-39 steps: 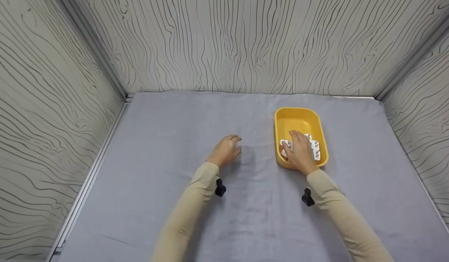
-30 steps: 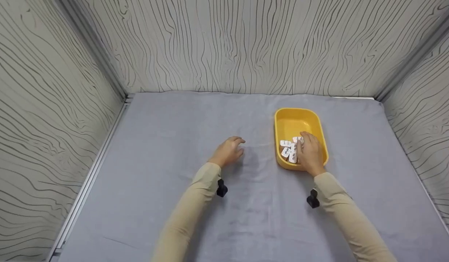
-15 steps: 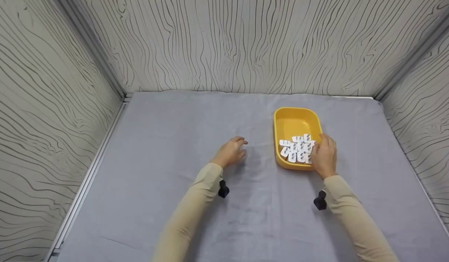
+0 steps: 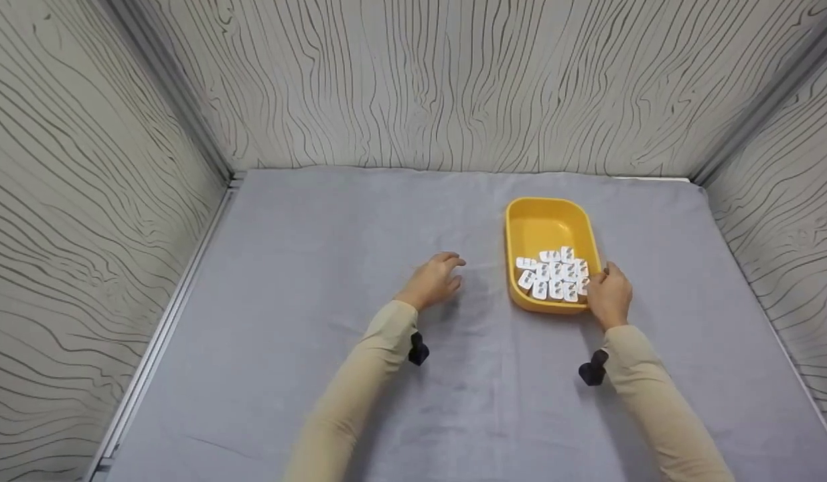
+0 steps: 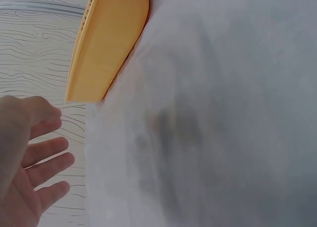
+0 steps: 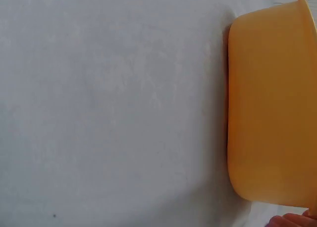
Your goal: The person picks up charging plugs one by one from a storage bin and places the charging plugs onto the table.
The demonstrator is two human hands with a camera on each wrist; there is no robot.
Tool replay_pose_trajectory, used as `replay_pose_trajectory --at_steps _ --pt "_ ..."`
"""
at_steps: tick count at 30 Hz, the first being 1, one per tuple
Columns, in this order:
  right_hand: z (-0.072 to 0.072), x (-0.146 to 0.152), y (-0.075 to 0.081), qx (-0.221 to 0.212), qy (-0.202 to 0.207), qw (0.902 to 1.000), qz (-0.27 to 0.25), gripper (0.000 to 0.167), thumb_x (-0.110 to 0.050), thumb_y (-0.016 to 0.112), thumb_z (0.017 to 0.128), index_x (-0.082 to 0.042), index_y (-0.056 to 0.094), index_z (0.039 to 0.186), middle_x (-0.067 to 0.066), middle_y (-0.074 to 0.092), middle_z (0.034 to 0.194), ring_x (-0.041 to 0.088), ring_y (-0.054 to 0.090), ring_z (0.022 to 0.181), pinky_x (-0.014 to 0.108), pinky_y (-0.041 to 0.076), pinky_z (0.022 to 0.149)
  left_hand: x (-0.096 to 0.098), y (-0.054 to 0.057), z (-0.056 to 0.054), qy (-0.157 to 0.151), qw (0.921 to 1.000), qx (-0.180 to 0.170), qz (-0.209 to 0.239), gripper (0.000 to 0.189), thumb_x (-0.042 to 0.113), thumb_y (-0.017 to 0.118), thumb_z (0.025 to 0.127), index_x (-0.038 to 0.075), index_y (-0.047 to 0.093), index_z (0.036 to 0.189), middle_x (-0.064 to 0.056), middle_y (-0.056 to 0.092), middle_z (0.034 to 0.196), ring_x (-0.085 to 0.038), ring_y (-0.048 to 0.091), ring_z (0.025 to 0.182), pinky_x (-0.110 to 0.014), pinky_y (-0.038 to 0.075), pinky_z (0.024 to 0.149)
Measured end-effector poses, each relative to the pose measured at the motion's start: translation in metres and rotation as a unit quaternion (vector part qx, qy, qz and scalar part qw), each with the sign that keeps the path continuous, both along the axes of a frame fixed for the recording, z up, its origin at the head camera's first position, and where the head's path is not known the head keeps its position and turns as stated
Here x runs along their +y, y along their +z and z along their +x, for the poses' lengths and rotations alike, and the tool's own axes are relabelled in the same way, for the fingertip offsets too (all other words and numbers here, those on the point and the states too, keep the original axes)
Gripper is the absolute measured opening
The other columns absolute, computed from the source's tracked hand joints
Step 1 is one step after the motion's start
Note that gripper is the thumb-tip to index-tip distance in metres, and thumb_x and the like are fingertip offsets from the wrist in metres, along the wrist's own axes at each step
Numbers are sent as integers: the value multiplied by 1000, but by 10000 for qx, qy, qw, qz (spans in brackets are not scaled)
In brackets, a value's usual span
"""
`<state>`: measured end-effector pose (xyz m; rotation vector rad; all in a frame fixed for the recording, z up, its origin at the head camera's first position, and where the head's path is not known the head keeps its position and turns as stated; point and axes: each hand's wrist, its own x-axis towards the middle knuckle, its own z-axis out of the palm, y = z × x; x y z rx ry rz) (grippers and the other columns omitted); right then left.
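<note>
A yellow plastic bin stands on the cloth right of the middle in the head view. Several small white packets with dark print lie in its near half. My right hand grips the bin's right rim near the front corner, thumb toward the inside and fingers outside. In the right wrist view its fingertips show at the bottom, just by the rim. Left of the bin, my left hand hovers over the cloth with relaxed, slightly bent fingers and holds nothing. Its spread fingers show in the left wrist view.
A grey-blue cloth covers the table. Pale panels with a wood-grain pattern rise at the back and both sides, with grey metal posts at the corners. A black device sits at each wrist.
My right hand has moved right, from over the packets inside the bin to its right rim, uncovering the packets. The left hand has drifted slightly right. The bin has stayed in place.
</note>
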<state>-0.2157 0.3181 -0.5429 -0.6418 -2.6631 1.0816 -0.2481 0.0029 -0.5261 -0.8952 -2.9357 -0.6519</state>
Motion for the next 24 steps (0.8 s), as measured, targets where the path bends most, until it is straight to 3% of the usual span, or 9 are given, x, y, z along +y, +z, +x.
replay_pose_trajectory --at_steps 3,5,7,9,11,14,17,24 --pt "0 2 -1 -96 -115 9998 -157 44 -7 29 96 14 52 126 36 56 126 47 54 116 54 45 101 5 0 1 -113 9998 162 79 30 14 57 94 5 63 121 -12 62 130 -25 60 123 -34 53 101" --pt "0 2 0 -164 -180 9995 -213 39 -8 30 96 12 60 110 31 62 109 40 57 96 46 50 83 8 0 1 -175 9997 164 82 30 14 56 94 5 62 122 -12 62 130 -25 59 123 -33 52 102" --pt "-2 4 1 -282 -259 9989 -285 33 -8 33 94 10 61 94 24 60 93 31 49 83 35 43 67 11 0 1 -243 9996 132 100 30 15 55 95 5 62 122 -12 62 130 -24 59 123 -33 51 104" --pt "-4 6 4 -488 -335 9974 -406 28 -9 35 92 5 57 83 18 55 85 25 44 78 27 35 60 15 0 1 -292 9995 64 130 31 15 54 95 5 61 123 -12 62 130 -24 59 124 -32 50 105" --pt "-5 8 7 -738 -349 9950 -570 28 -11 36 91 5 59 85 17 56 89 24 45 81 23 34 59 19 0 3 -355 9992 36 188 31 15 54 95 4 60 124 -12 62 130 -24 59 124 -32 49 106" --pt "-6 10 10 -1062 -306 9906 -807 35 -13 36 92 9 62 100 22 60 106 24 49 89 21 37 62 25 0 5 -404 9989 -40 248 32 14 54 95 4 60 125 -12 62 130 -24 59 124 -32 49 106" --pt "-6 9 10 -1149 -306 9886 -920 41 -13 35 93 10 62 113 24 59 119 25 50 95 19 40 65 31 0 7 -458 9986 -88 269 33 13 54 95 4 60 126 -12 62 131 -23 59 125 -31 48 107" --pt "-5 8 5 -867 -479 9920 -784 31 -10 38 92 8 63 93 18 58 94 21 48 79 20 37 55 46 1 15 -625 9971 29 430 31 11 54 95 3 60 124 -12 63 129 -23 60 123 -29 48 107"
